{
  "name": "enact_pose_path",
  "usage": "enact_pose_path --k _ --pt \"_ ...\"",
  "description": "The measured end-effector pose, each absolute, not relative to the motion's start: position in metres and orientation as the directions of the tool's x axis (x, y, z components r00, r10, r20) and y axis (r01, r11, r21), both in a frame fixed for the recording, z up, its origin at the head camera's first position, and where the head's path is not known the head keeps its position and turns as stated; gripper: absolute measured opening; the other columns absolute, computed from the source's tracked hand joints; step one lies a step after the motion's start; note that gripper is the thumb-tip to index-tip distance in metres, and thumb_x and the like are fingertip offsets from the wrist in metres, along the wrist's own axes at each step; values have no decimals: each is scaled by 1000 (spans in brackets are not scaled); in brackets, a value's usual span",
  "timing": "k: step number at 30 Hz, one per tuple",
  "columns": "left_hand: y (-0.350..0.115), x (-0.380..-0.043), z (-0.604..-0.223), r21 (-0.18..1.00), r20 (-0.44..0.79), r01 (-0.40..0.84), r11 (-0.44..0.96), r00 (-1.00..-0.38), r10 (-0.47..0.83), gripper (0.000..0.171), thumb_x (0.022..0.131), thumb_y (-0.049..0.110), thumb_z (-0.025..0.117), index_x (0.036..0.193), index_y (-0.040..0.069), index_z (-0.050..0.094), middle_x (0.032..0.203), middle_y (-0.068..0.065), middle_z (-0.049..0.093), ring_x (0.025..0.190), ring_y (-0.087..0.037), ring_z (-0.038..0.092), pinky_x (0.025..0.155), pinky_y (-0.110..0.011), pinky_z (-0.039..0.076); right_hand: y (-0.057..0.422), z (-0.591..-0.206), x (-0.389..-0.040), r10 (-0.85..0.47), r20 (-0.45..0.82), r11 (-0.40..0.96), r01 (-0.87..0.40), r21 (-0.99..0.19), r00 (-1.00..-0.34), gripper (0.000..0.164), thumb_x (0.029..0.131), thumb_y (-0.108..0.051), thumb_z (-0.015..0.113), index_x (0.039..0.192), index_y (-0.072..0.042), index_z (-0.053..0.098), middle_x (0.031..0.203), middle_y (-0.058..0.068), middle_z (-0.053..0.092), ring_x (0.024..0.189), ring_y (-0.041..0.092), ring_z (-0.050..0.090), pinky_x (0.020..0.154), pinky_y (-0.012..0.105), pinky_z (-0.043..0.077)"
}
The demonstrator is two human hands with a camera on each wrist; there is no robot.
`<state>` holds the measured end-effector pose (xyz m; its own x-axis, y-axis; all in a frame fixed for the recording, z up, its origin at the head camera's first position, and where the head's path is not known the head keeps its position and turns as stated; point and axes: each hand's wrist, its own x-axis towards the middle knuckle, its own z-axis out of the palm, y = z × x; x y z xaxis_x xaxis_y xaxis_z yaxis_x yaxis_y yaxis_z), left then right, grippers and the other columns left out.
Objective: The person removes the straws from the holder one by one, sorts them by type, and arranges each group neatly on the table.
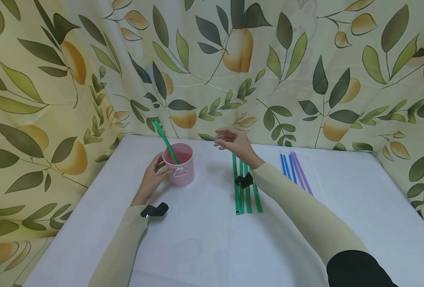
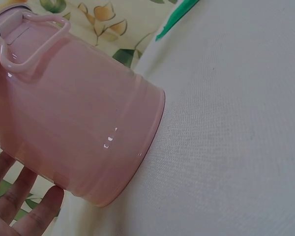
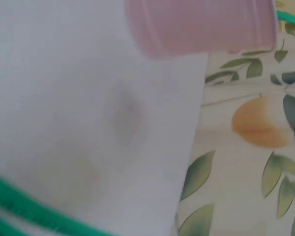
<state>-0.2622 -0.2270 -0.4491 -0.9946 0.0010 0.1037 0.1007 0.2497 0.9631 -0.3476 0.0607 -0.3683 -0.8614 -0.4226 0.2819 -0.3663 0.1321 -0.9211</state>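
Note:
A small pink bucket (image 1: 181,179) with a handle stands on the table, one green strip (image 1: 164,137) leaning up out of its mouth. My left hand (image 1: 150,179) grips the bucket's side, thumb toward the front; in the left wrist view, fingers (image 2: 37,216) curl at the wall of the bucket (image 2: 83,108). Over the far ends of several flat green strips (image 1: 242,195) hovers my right hand (image 1: 236,143), its fingers loosely bent with nothing held. The right wrist view catches the bucket (image 3: 201,24) and a blurred green strip (image 3: 34,209), but no fingers.
Blue sticks (image 1: 283,164) and purple sticks (image 1: 303,173) lie right of the green strips, partly behind my right forearm. The white-covered table (image 1: 197,247) ends at a curtain (image 1: 212,87) printed with leaves and fruit. Each wrist wears a black camera.

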Motion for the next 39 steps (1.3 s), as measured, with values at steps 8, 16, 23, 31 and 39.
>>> enact_pose_path --k 8,16,23,31,39 --pt "-228 -263 -450 961 104 100 258 -995 1 74 85 23 70 147 19 30 149 -10 36 136 -32 36 111 -48 38 26 -345 -355 -422 169 195 -271 -943 -891 37 88 -18 66 121 -4 58 114 21 65 91 25 70 74 31 61" --pt "-227 -264 -449 961 107 102 256 -994 -7 76 84 23 71 147 18 29 150 -9 34 136 -32 35 111 -47 38 -7 -323 -363 -419 41 162 -119 -980 -907 33 89 -15 64 119 -3 58 116 19 65 99 30 67 89 44 56" --pt "-228 -264 -449 962 110 104 252 -994 -9 74 85 21 70 147 17 30 149 -11 35 136 -32 36 112 -47 37 -35 -319 -365 -459 -25 247 -101 -964 -888 37 89 -15 64 123 -2 56 120 19 63 105 31 65 86 39 58" --pt "-227 -264 -448 966 85 80 245 -996 -13 73 86 22 69 147 18 30 147 -14 38 136 -33 36 112 -50 36 -64 -327 -355 -508 -78 334 -113 -936 -858 34 88 -13 65 117 3 59 116 19 64 100 30 66 82 38 60" --pt "-227 -264 -449 967 93 89 237 -996 -8 73 85 21 70 146 17 31 148 -12 37 135 -32 37 111 -48 39 -79 -335 -353 -480 -94 418 -133 -899 -872 28 87 -13 67 111 0 63 111 17 66 89 25 69 75 30 61"
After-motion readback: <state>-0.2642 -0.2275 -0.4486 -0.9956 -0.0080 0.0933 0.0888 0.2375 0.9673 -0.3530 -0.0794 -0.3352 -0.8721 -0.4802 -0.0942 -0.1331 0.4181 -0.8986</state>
